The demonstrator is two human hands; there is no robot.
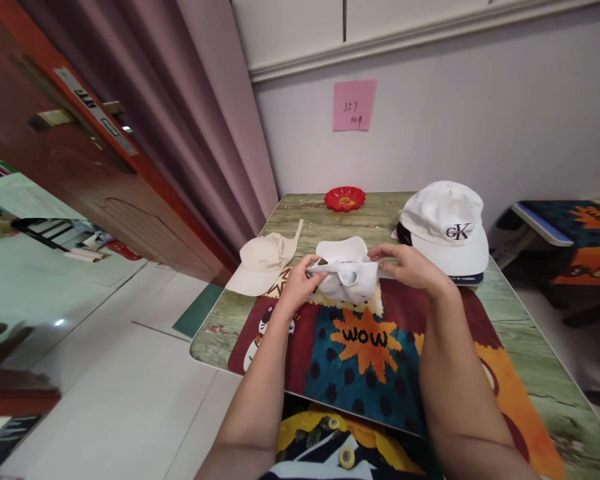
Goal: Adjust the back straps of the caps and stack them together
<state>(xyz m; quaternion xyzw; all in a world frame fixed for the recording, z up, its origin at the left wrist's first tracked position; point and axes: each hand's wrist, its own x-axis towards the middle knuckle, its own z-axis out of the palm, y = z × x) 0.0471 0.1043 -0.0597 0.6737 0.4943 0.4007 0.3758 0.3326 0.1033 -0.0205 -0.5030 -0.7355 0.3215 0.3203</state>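
A small white cap sits over the colourful mat in the middle of the table, its back opening toward me and its brim on the far side. My left hand pinches the cap's left edge between thumb and fingers. At the right edge, my right hand has its thumb and fingertips closed on the cap's rim. To the left lies a beige cap with its strap sticking up. A larger white cap with black letters rests on dark headwear at the right.
A red scalloped dish stands at the table's back edge. The patterned mat covers the near part of the wooden-look table. A pink note is on the wall. An open door and curtain are at the left; another table is at the right.
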